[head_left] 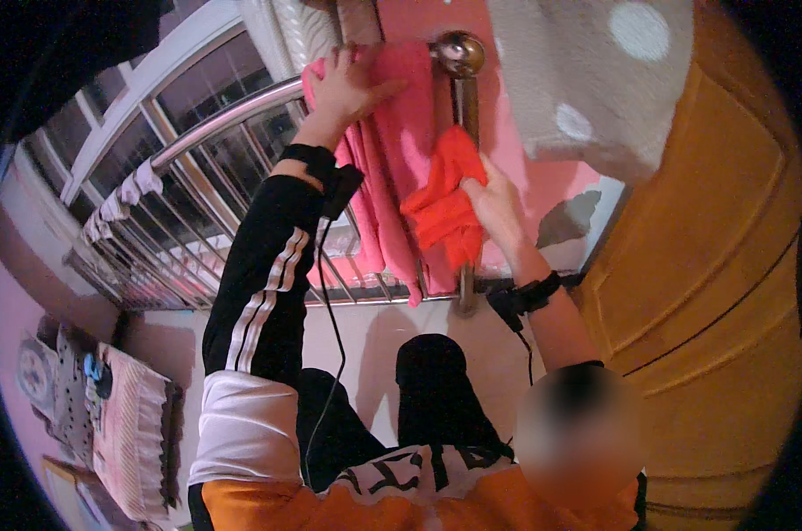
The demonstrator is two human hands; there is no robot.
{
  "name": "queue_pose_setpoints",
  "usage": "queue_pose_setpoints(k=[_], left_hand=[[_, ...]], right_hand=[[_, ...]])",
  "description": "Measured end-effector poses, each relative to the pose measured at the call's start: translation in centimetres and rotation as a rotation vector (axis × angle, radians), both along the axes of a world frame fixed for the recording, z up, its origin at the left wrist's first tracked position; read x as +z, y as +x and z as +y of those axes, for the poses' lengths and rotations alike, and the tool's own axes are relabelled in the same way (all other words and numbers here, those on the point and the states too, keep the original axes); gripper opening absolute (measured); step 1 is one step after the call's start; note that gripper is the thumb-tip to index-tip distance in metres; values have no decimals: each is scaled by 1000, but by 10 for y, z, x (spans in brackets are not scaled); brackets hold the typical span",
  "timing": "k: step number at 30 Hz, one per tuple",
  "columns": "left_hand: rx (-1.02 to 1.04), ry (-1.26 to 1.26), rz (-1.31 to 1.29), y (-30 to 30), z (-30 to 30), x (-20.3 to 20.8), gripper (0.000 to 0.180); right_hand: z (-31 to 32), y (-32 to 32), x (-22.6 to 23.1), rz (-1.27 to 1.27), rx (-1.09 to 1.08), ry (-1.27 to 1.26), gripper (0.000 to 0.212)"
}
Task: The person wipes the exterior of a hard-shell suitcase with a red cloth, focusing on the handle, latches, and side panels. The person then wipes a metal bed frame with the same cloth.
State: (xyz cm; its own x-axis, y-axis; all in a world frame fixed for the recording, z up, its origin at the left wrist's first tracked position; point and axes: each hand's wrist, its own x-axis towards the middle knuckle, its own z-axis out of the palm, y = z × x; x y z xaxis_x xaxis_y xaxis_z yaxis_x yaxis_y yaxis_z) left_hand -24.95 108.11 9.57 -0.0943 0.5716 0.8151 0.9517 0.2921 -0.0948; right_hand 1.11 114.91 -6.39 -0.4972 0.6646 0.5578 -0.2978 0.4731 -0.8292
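A pink towel (401, 97) hangs over the top rail of a metal railing, close to its end post. My left hand (348, 87) lies on the towel at the rail, fingers spread and not gripping. A bright red cloth (443, 208), crumpled and loose, hangs from my right hand (498, 205). The thumb of that hand presses on the cloth, and the other fingers are mostly hidden. The red cloth is in front of the lower part of the pink towel and covers part of the post.
The metal railing (233, 115) runs to the left and ends in a post with a shiny ball (460, 55). A grey blanket with white dots (542, 80) hangs at the upper right. A wooden panel (710, 257) stands at the right. Far left is a pink-covered table (131, 416).
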Motion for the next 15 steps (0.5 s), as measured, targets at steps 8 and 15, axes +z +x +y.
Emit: queue_pose_setpoints(k=[8, 15], left_hand=[[-478, 117, -381, 40, 40, 23, 60], [-1107, 480, -1202, -1, -8, 28, 33]], right_hand=[[1, -15, 89, 313, 5, -7, 44], [-17, -54, 150, 360, -381, 755, 38]])
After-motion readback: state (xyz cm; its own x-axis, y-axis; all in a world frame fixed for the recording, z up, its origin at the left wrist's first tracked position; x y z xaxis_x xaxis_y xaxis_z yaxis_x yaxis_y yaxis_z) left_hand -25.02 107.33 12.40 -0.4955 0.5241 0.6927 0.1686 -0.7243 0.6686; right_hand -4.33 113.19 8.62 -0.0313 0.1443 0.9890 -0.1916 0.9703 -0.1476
